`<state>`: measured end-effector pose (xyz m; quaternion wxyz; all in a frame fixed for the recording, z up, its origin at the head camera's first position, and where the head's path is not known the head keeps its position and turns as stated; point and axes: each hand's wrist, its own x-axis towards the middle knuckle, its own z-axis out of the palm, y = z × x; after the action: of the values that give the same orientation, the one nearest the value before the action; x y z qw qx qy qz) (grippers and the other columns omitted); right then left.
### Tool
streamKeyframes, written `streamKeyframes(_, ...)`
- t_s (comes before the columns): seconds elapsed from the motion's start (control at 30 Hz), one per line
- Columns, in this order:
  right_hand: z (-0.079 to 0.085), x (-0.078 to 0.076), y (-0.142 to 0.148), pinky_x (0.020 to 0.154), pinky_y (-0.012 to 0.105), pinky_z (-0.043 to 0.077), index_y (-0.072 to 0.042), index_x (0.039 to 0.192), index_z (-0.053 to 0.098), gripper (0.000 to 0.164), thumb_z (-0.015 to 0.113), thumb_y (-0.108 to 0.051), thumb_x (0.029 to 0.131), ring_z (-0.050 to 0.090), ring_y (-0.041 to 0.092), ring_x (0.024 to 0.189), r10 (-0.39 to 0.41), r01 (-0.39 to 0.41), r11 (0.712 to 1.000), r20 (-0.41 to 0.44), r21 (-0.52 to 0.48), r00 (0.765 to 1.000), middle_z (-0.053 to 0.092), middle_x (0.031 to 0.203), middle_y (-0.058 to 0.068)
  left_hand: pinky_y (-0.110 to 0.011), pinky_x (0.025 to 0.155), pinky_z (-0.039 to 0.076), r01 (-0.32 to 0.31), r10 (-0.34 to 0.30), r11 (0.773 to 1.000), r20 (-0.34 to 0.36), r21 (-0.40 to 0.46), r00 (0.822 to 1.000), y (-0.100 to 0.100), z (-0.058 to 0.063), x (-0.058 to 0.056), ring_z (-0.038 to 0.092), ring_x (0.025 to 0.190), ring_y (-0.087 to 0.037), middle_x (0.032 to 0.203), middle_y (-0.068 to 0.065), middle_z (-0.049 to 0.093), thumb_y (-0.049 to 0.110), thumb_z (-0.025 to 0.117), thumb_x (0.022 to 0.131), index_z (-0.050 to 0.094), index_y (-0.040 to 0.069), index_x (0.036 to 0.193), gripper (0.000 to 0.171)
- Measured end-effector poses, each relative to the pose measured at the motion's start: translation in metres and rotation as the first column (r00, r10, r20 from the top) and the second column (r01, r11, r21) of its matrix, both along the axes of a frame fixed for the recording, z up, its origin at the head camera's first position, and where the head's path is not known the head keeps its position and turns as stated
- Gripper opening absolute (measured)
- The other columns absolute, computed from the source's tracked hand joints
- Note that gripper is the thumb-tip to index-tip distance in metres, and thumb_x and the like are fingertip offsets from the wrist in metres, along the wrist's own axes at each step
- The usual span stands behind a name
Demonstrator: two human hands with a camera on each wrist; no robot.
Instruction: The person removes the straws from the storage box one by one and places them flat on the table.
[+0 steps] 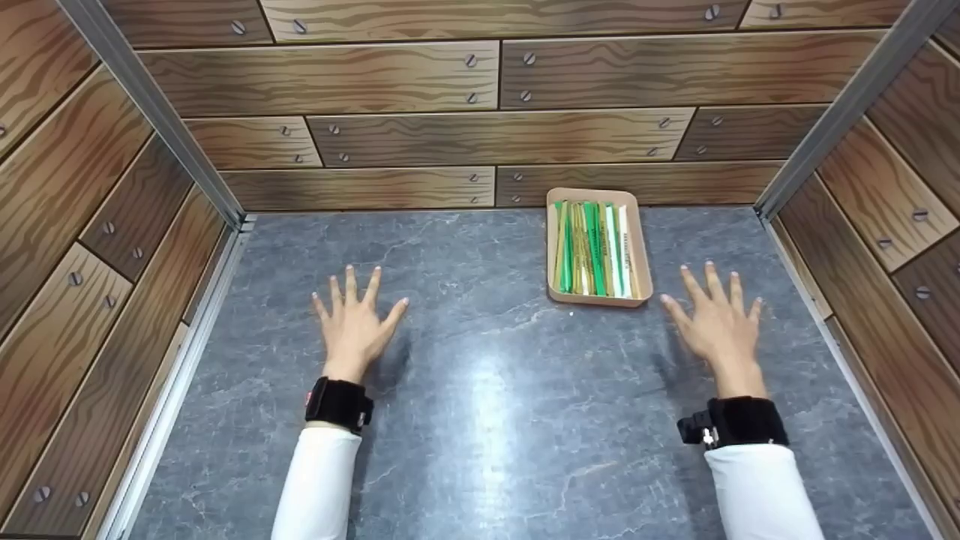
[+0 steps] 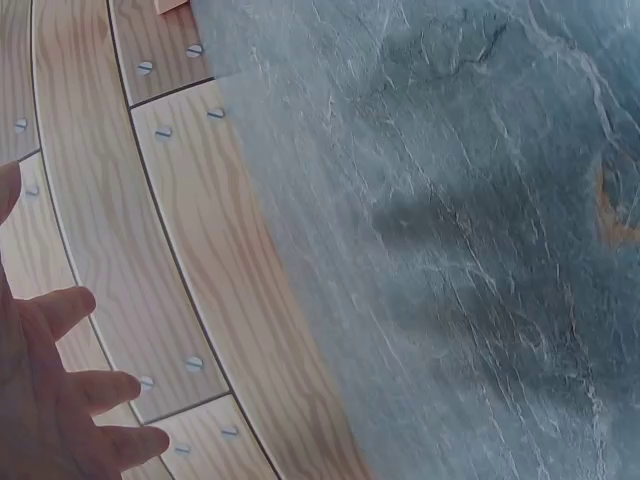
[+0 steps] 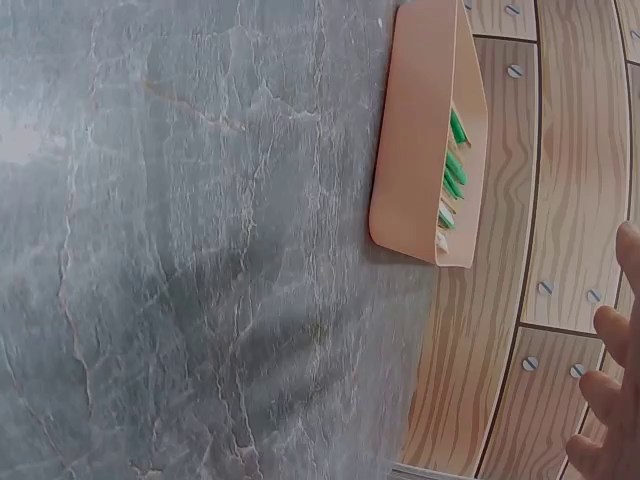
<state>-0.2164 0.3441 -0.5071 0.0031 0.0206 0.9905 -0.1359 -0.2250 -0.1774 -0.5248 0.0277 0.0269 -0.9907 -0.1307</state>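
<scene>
Fingers of L hand [image 1: 352,326] are spread wide, thumb held out to the right; nothing is gripped. Fingers of R hand [image 1: 718,322] are likewise spread, thumb held out to the left; nothing is gripped there either. Both hands are held above the tabletop [image 1: 480,315], w/ shadows cast on it apart from the fingers. In head view a small gap is seen btwn R thumb tip and the near right corner of the tray [image 1: 600,301]; L hand is set well apart from it. Tray (tan, shallow, rounded corners) is placed at the far side, right of ctr, close to the far wall [image 1: 405,139]; whether wall is touched can't be told. In it, slim sticks [image 1: 595,247] in green, gold & white are laid side by side, approx. lengthwise near to far. Black straps are worn at both wrists, w/ white sleeves behind them, nearer. Tabletop is grey, marble-veined, w/ glare seen at near ctr. It's enclosed L, R & far by wood-print panels w/ printed screws; metal posts are fitted at both far corners.
</scene>
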Motion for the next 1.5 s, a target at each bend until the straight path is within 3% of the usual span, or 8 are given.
streamKeyframes(0.3,-0.01,-0.001,-0.012,0.103,0.072,-0.01,-0.019,0.157,0.02,0.078,0.024,-0.067,0.097,-0.008,0.051,0.142,0.035,-0.035,0.999,0.025,-0.018,0.999,-0.002,0.161,0.02,-0.064,0.112,-0.002,0.038,-0.039,0.999,0.017,0.017,0.999,0.023,-0.006,0.003,0.012,0.145,-0.043,0.16,-0.02,0.014,0.071,0.033,0.093,0.026,0.025,0.157,0.079)
streamKeyframes(0.57,-0.029,-0.005,-0.032,0.105,0.073,-0.004,-0.014,0.155,0.027,0.073,0.034,-0.06,0.099,-0.002,0.053,0.141,0.072,-0.069,0.996,0.058,-0.055,0.996,0.003,0.16,0.023,-0.065,0.112,0.012,0.108,-0.108,0.994,0.026,0.032,0.994,0.053,-0.025,0.011,0.027,0.141,-0.043,0.156,-0.02,0.027,0.066,0.041,0.094,0.033,0.024,0.154,0.074)
streamKeyframes(0.93,-0.054,-0.017,-0.061,0.108,0.072,0.009,-0.008,0.155,0.027,0.071,0.045,-0.049,0.1,0.008,0.053,0.141,0.121,-0.116,0.992,0.103,-0.051,0.987,0.011,0.159,0.024,-0.063,0.11,0.023,0.127,-0.132,0.988,0.059,0.082,0.989,0.08,-0.047,0.023,0.036,0.136,-0.041,0.152,-0.018,0.037,0.062,0.046,0.094,0.041,0.022,0.151,0.069)
streamKeyframes(1.2,-0.06,-0.02,-0.074,0.109,0.069,0.012,-0.003,0.154,0.025,0.07,0.047,-0.043,0.101,0.008,0.053,0.141,0.129,-0.125,0.992,0.133,-0.035,0.983,0.015,0.158,0.024,-0.063,0.108,0.027,0.169,-0.175,0.981,0.059,0.089,0.983,0.092,-0.053,0.026,0.041,0.133,-0.039,0.149,-0.018,0.041,0.062,0.044,0.095,0.042,0.021,0.15,0.069)
streamKeyframes(1.5,-0.062,-0.009,-0.113,0.103,0.07,0.027,-0.003,0.151,0.034,0.069,0.054,-0.042,0.098,0.022,0.052,0.136,0.168,-0.17,0.985,0.068,0.015,0.983,0.031,0.154,0.022,-0.061,0.106,0.032,0.211,-0.217,0.972,0.047,0.104,0.975,0.102,-0.057,0.028,0.046,0.129,-0.039,0.146,-0.018,0.044,0.057,0.049,0.096,0.045,0.018,0.148,0.065)
